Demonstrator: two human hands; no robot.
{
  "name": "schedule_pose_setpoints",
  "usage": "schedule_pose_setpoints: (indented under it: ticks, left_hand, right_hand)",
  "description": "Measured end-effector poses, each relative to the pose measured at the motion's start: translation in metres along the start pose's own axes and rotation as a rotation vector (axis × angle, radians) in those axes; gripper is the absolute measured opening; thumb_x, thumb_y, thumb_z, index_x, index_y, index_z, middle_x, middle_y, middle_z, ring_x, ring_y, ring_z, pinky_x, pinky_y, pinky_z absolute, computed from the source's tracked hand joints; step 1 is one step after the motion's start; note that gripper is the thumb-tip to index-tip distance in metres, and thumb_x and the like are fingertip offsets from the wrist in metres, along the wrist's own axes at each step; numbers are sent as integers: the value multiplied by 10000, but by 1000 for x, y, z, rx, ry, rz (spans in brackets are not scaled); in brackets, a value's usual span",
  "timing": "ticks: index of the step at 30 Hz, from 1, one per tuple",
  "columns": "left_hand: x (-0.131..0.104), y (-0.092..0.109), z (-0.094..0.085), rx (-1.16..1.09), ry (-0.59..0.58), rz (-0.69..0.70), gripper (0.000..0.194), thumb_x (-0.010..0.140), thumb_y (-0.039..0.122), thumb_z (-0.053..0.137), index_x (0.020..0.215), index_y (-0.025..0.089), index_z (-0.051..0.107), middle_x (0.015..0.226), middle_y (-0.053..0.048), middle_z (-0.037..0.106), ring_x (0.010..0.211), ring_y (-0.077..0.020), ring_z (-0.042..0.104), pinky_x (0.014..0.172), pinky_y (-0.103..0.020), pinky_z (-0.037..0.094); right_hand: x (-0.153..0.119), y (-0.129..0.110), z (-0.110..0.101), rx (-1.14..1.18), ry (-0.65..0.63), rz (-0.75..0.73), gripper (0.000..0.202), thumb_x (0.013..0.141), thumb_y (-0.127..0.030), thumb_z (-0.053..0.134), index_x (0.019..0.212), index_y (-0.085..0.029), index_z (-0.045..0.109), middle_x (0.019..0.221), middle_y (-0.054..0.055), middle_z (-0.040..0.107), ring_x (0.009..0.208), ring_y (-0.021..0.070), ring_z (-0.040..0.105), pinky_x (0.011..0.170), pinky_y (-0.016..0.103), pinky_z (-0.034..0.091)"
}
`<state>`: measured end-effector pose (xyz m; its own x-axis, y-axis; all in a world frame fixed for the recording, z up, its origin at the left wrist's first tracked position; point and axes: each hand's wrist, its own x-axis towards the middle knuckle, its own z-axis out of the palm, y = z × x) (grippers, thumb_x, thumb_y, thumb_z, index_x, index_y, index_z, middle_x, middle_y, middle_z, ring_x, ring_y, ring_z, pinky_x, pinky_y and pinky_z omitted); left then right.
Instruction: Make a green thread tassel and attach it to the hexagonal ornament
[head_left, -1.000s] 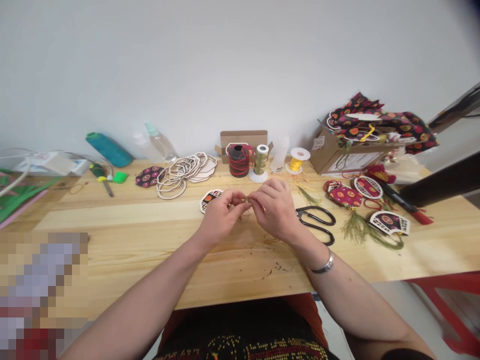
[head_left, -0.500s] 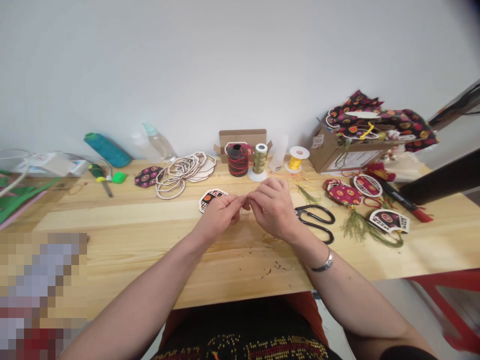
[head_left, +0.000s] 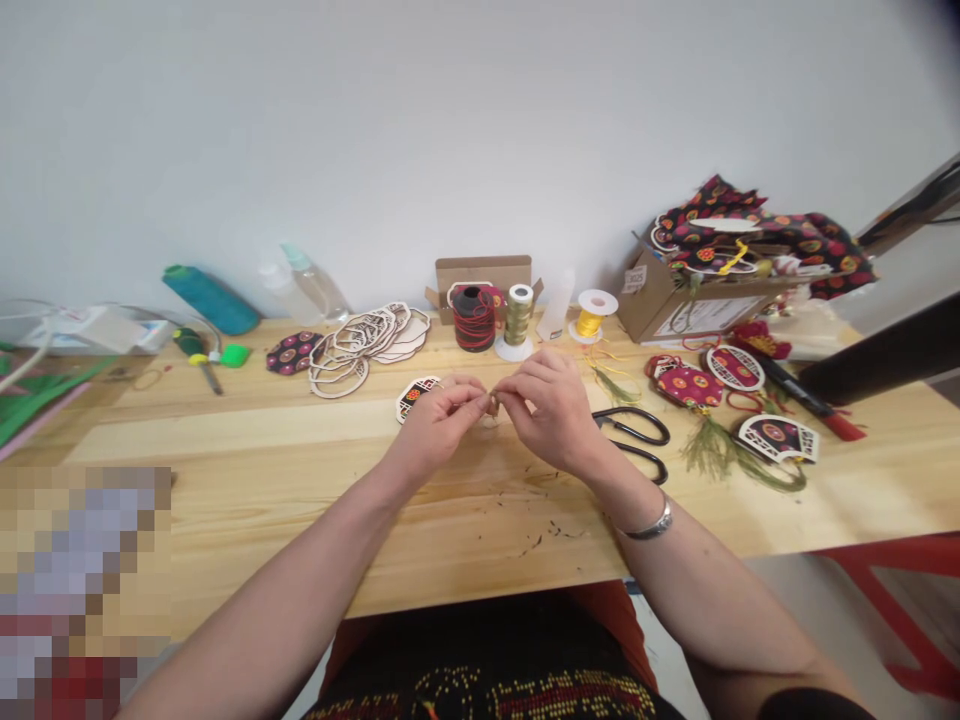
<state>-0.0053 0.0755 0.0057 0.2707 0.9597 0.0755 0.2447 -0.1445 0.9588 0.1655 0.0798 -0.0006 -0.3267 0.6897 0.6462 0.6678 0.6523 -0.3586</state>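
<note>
My left hand [head_left: 439, 425] and my right hand [head_left: 549, 412] meet above the table, thumbs and fingertips pinched close together. Between the fingertips shows a tiny gold-coloured bit [head_left: 493, 406], too small to name, which both hands seem to pinch. Partly covered by my left hand is a patterned fabric ornament with a pale cut-out frame [head_left: 410, 398], lying on the table. Black-handled scissors [head_left: 637, 425] rest just right of my right hand, their blades hidden behind it.
At the back stand a dark red thread spool [head_left: 475, 320], an olive thread spool [head_left: 518, 318] and a yellow spool [head_left: 596, 318]. Pale frames [head_left: 360, 345] are piled at left. Finished-looking tasselled ornaments [head_left: 690, 380] and a cardboard box [head_left: 675, 300] occupy the right.
My fingertips have parted slightly, and the small gold-coloured bit now shows between them. My left fingers have shifted a little; the things on the table stay put.
</note>
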Motion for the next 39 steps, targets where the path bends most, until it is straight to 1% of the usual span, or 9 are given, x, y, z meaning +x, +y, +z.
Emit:
schedule_pose_setpoints:
  ticks: [2, 4, 6, 9, 13, 17, 21, 31, 39]
  left_hand:
    - [0, -1, 0, -71, -22, 10, 192, 817, 297, 604, 701, 178, 701, 1122, -82, 614, 1079, -218, 522, 923, -303, 343]
    - [0, -3, 0, -200, -70, -29, 193, 816, 285, 608, 680, 178, 695, 1164, -84, 616, 1112, -224, 515, 934, -305, 342]
    - [-1, -5, 0, -339, -108, -83, 185, 795, 270, 628, 651, 172, 689, 992, -71, 669, 966, -194, 567, 849, -284, 383]
    - [-1, -7, 2, -495, -109, -166, 156, 744, 258, 673, 631, 153, 694, 696, -30, 639, 703, -137, 556, 690, -252, 405]
    - [-1, -5, 4, -628, -135, -251, 159, 728, 268, 695, 646, 132, 692, 674, -41, 653, 659, -145, 597, 685, -274, 446]
    - [-1, -3, 4, -652, -160, -262, 157, 756, 253, 677, 673, 120, 691, 660, -34, 645, 565, -115, 580, 585, -245, 441]
    - [0, -2, 4, -676, -157, -279, 145, 746, 229, 677, 661, 113, 693, 651, -31, 643, 536, -105, 569, 562, -242, 451]
    - [2, 2, 3, -733, -129, -472, 97, 660, 176, 697, 630, 86, 716, 630, -74, 690, 561, -173, 647, 607, -309, 502]
    - [2, 2, 4, -768, -109, -517, 96, 647, 165, 701, 636, 71, 720, 626, -75, 697, 563, -184, 660, 591, -301, 517]
  right_hand:
    - [1, -1, -1, 94, -6, 57, 170, 815, -124, 577, 693, -186, 677, 652, 19, 624, 738, 175, 494, 722, 339, 364]
    - [2, -2, -1, 205, -8, 125, 168, 798, -112, 599, 680, -189, 691, 620, 13, 601, 708, 167, 495, 700, 324, 384]
    - [3, -3, -3, 311, -10, 188, 157, 786, -108, 619, 686, -191, 706, 599, 6, 592, 673, 156, 497, 678, 309, 399]
    - [4, -5, -4, 418, -22, 253, 160, 769, -91, 633, 665, -186, 708, 592, -4, 612, 638, 139, 513, 671, 299, 410]
    - [5, -5, -4, 461, -27, 293, 189, 749, -66, 631, 620, -189, 693, 577, -14, 631, 624, 134, 533, 674, 296, 417]
    - [5, -4, -3, 484, -17, 268, 221, 757, -75, 619, 584, -200, 672, 574, -29, 641, 604, 122, 533, 677, 290, 417]
    - [5, -3, -2, 462, -8, 274, 205, 755, -87, 622, 587, -196, 670, 582, -27, 635, 606, 120, 527, 663, 283, 413]
    - [2, -3, 1, 370, -84, 318, 160, 752, -93, 600, 648, -182, 684, 621, 3, 629, 657, 147, 535, 657, 293, 412]
    - [3, 0, 2, 165, -126, 156, 184, 800, -94, 546, 669, -180, 642, 649, 21, 606, 704, 166, 493, 694, 313, 378]
